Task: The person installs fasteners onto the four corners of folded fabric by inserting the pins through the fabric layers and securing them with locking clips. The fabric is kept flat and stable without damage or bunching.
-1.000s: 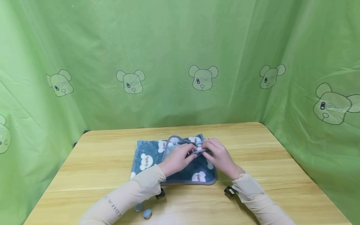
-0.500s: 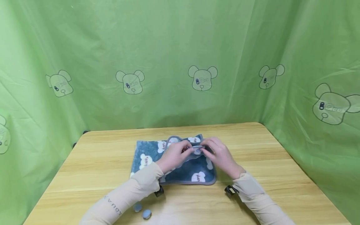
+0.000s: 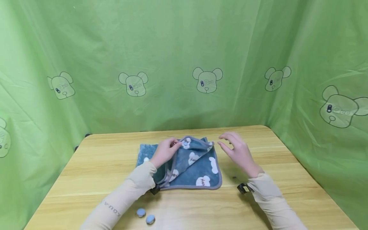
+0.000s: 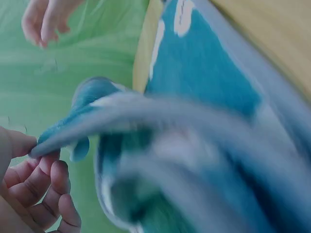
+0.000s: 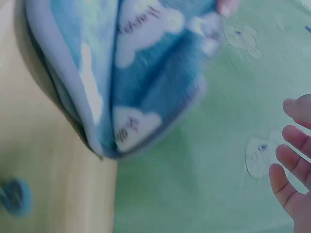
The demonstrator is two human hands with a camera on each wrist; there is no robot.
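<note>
A teal plush cloth [image 3: 184,179] with grey binding and white bear-shaped "Happy" patches lies on the table, its upper layer lifted and folded. My left hand [image 3: 165,152] pinches the grey edge of the raised layer between thumb and fingers, plainly seen in the left wrist view. Close by the pinch, a round light-blue knob [image 3: 185,143] shows on the cloth; in the left wrist view a blue disc [image 4: 79,149] hangs beneath that edge. Right of the cloth, my right hand [image 3: 238,151] is off the fabric, fingers spread apart and holding nothing.
Two round blue knobs, one [image 3: 141,212] left of the other [image 3: 150,219], rest on the wooden table [image 3: 195,210] near its front. A small dark speck [image 3: 234,177] lies right of the cloth. Green curtains [image 3: 172,105] surround the table behind and at both sides.
Both hands had been together at the cloth's edge with a blue knob. My right hand has let go and moved right; my left has shifted left, drawing up the cloth's edge.
</note>
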